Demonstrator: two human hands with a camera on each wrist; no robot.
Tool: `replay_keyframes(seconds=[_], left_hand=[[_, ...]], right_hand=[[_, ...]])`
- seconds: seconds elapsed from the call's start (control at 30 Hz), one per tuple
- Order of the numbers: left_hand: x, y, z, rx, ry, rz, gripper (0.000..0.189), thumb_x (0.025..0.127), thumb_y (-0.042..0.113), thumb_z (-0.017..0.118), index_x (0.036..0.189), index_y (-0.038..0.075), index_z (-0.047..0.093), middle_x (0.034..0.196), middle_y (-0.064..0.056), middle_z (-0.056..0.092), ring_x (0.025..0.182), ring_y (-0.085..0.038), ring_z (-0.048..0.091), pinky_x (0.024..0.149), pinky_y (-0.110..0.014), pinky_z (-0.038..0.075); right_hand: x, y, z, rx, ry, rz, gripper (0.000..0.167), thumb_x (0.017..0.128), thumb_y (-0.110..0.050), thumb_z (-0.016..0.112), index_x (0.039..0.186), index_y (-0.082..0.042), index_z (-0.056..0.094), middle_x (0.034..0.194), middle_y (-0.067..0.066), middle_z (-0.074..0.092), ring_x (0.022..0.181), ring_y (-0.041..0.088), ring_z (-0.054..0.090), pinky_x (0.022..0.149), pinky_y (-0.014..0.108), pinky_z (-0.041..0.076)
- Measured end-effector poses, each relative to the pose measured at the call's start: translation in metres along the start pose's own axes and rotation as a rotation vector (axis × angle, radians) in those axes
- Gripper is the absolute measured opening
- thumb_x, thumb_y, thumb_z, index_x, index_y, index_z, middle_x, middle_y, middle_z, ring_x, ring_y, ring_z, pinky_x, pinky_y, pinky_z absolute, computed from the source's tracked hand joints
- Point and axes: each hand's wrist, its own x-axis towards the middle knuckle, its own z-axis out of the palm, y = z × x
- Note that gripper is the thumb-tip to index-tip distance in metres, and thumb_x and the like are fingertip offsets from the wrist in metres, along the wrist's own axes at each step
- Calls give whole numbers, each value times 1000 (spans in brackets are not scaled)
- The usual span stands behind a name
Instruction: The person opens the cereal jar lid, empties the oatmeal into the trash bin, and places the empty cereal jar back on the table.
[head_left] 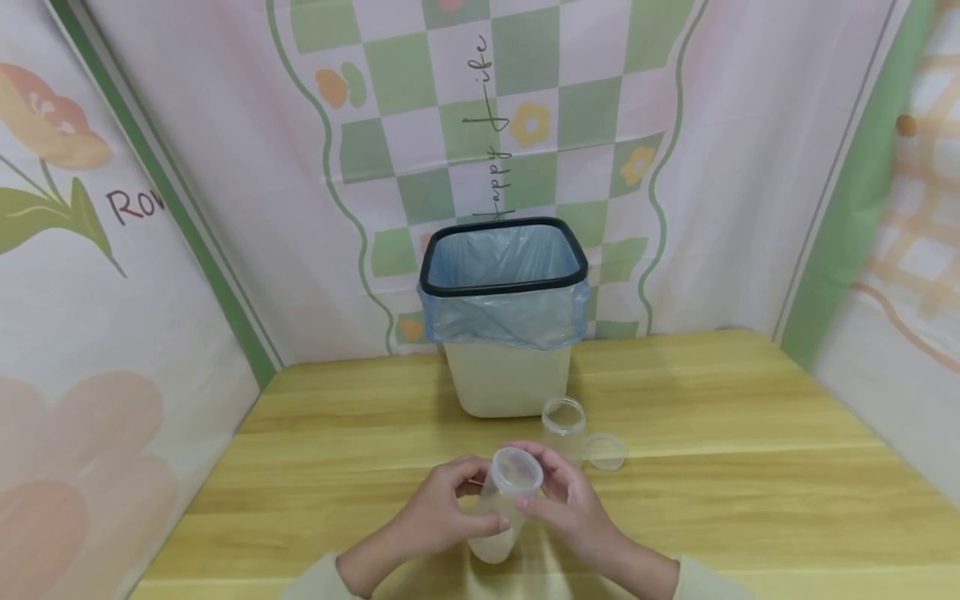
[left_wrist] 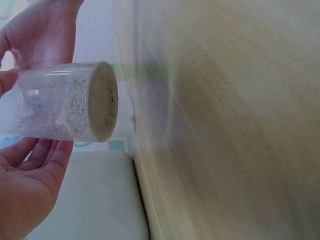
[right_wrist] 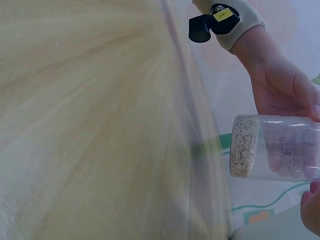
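A clear plastic jar (head_left: 491,508) with a translucent lid (head_left: 517,469) on top stands tilted between my hands, its base raised over the table in both wrist views. Pale flakes (right_wrist: 244,146) lie in its bottom. My left hand (head_left: 438,510) grips the jar's left side, the thumb across the front and the fingers behind. From the right, my right hand (head_left: 573,504) holds its upper part near the lid, thumb in front and fingers round the back. Just beyond the right hand, an open clear jar (head_left: 564,421) stands upright on the table.
A loose clear lid (head_left: 606,452) lies flat beside the open jar. Behind them stands a cream bin (head_left: 506,379) with a black rim and a blue bag liner. The wooden table (head_left: 720,500) ends at patterned cloth (head_left: 465,83) on three sides.
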Motion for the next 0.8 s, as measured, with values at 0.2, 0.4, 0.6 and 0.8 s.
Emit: replay_keyframes(seconds=[0.2,0.4,0.6,0.8], left_hand=[[0,1,0,-5,0,-8,43,79,16,81,116,1,64,110,-2,62,102,-15,61,94,-29,50],[-1,2,-2,24,19,28,43,78,16,81,116,4,64,109,-1,65,101,-15,61,93,-30,50],[1,3,-3,131,115,74,46,77,20,83,116,8,64,108,2,66,98,-15,62,90,-32,52],[0,4,1,256,227,121,48,75,24,85,116,9,64,108,5,64,97,-14,62,86,-32,54]], right_hand=[[1,2,-1,29,-50,11,50,90,6,51,137,15,36,137,10,51,125,20,49,103,29,40],[2,0,-2,35,-82,5,55,90,6,49,141,15,31,143,9,46,129,19,44,106,28,35],[1,-5,4,-61,22,22,56,90,5,56,140,11,33,138,17,47,127,20,46,106,25,33],[2,-9,17,-201,260,96,54,84,4,67,132,8,43,123,18,54,110,19,54,96,24,42]])
